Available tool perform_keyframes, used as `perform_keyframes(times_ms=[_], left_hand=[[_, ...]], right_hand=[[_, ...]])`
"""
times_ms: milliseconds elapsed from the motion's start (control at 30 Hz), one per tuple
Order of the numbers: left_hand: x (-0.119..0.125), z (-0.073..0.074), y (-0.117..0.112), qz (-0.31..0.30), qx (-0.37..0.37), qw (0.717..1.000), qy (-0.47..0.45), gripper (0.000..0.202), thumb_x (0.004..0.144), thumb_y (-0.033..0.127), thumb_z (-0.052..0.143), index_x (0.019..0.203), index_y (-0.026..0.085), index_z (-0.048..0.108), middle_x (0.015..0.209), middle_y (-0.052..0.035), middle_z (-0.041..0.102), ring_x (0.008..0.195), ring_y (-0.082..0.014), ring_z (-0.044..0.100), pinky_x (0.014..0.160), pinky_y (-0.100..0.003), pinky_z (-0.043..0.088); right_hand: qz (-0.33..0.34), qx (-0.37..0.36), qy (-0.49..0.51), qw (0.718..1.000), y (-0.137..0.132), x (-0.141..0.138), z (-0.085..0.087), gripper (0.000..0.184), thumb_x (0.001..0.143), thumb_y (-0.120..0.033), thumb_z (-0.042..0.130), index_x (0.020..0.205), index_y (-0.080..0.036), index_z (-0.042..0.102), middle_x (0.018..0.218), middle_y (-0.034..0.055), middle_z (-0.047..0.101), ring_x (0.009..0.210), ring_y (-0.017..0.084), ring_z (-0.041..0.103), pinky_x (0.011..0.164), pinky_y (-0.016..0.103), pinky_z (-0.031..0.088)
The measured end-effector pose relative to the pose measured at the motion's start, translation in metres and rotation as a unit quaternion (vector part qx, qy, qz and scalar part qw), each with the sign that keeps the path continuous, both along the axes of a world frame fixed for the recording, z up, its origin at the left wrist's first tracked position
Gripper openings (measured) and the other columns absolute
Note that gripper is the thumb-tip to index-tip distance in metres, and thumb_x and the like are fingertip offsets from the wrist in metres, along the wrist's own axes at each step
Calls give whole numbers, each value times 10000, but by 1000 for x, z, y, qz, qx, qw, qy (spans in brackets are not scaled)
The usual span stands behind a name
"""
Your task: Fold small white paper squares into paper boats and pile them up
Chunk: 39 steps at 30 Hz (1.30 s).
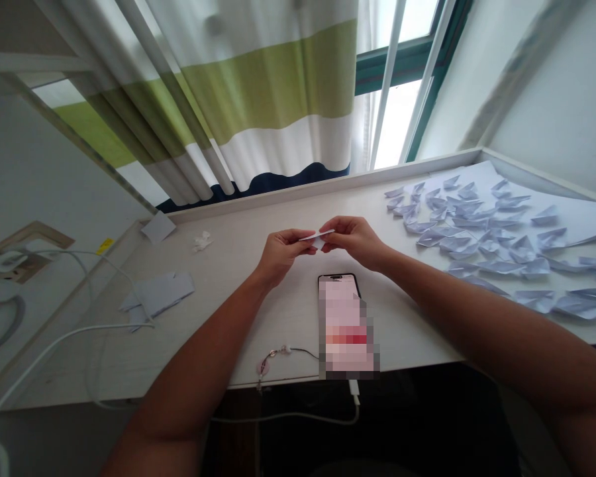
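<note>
Both my hands meet above the middle of the pale desk (pixel 258 311), pinching one small folded piece of white paper (pixel 318 236) between them. My left hand (pixel 279 254) grips its left end with closed fingers. My right hand (pixel 355 240) pinches its right end from above. The paper is held a little above the desk, just beyond a phone (pixel 345 324) that lies flat with its screen lit.
Several folded paper boats (pixel 481 232) are spread over white sheets (pixel 576 212) on the right. Cut paper pieces (pixel 159 295) lie at left, with a crumpled scrap (pixel 201 241) and a loose slip (pixel 157 227) behind. White cables (pixel 54 344) run along the left edge; a curtain (pixel 258 99) hangs behind.
</note>
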State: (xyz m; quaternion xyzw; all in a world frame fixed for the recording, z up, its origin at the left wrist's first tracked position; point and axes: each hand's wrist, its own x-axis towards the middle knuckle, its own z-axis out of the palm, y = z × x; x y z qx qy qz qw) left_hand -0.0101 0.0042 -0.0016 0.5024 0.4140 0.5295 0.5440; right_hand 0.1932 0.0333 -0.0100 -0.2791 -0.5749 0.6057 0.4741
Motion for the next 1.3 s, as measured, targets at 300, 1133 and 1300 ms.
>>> perform_keyframes(times_ms=[300,1133,1300], left_hand=[[0,9,-2,-18,-31,998,-45,264,697,283,886,907,124,864,880,-94,825,761,-188,762,884,-403,658],[4,-4,-5,6,44,994,104,324,715,414,985,885,162,877,864,-98,841,790,-202,761,808,-371,637],[0,-4,-3,-2,28,994,105,315,696,397,994,861,162,864,847,-92,838,765,-190,751,787,-351,613]], right_hand=[[12,10,17,1000,3,2,-2,274,781,-393,968,905,-201,816,866,35,811,771,177,768,866,417,684],[-31,84,-108,990,7,-1,-10,373,807,-507,925,888,-169,788,721,45,773,610,165,682,565,327,587],[-47,124,-94,987,5,-1,-10,314,820,-403,891,1008,-174,787,818,45,806,732,193,757,710,365,618]])
